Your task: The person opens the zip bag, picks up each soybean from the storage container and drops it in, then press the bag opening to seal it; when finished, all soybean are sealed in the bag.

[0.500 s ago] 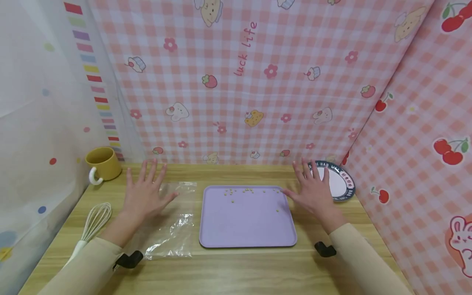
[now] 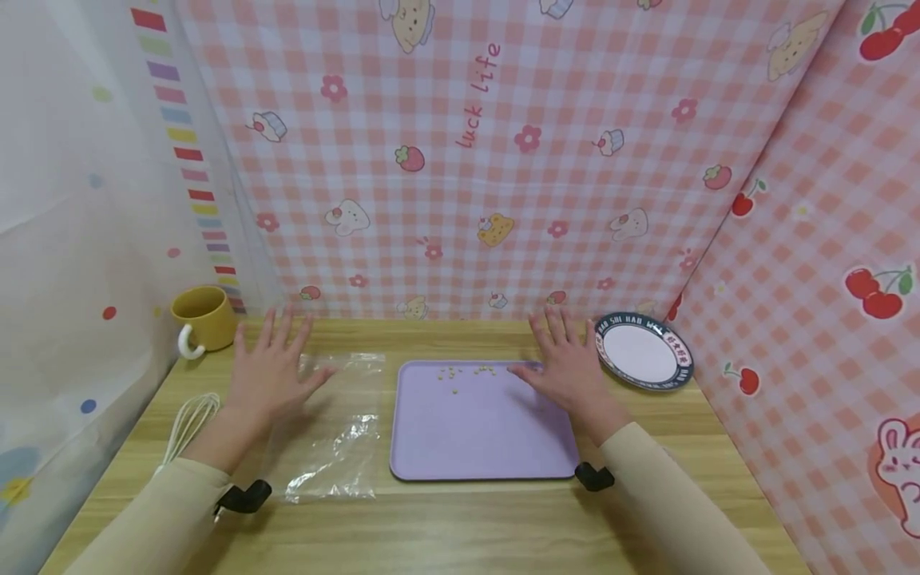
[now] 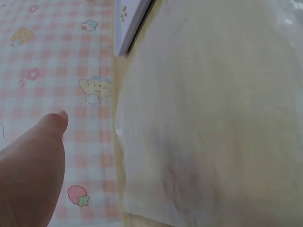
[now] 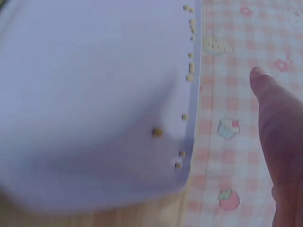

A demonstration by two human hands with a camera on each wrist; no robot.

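Note:
Spread-fingered, my left hand (image 2: pixel 264 379) hovers over the left part of a clear plastic bag (image 2: pixel 341 447) lying flat on the table. The left wrist view shows that hand's thumb (image 3: pixel 38 161) apart from the bag. My right hand (image 2: pixel 575 379), fingers also spread, is above the right side of a lavender tray (image 2: pixel 474 439) and holds nothing. Several small yellow pieces (image 4: pixel 157 132) lie in the tray, mostly along its far edge; the right hand hides part of that edge in the head view.
A yellow mug (image 2: pixel 204 321) with a white handle stands at the back left. In front of it lies a white whisk (image 2: pixel 192 423), partly behind the left forearm. An oval plate (image 2: pixel 643 353) with a dark patterned rim is at the back right. Checked cloth (image 2: pixel 446 192) hangs behind the table.
My right hand has moved left, from beside the tray and plate to over the tray's right side, uncovering the plate. The left hand has shifted slightly left.

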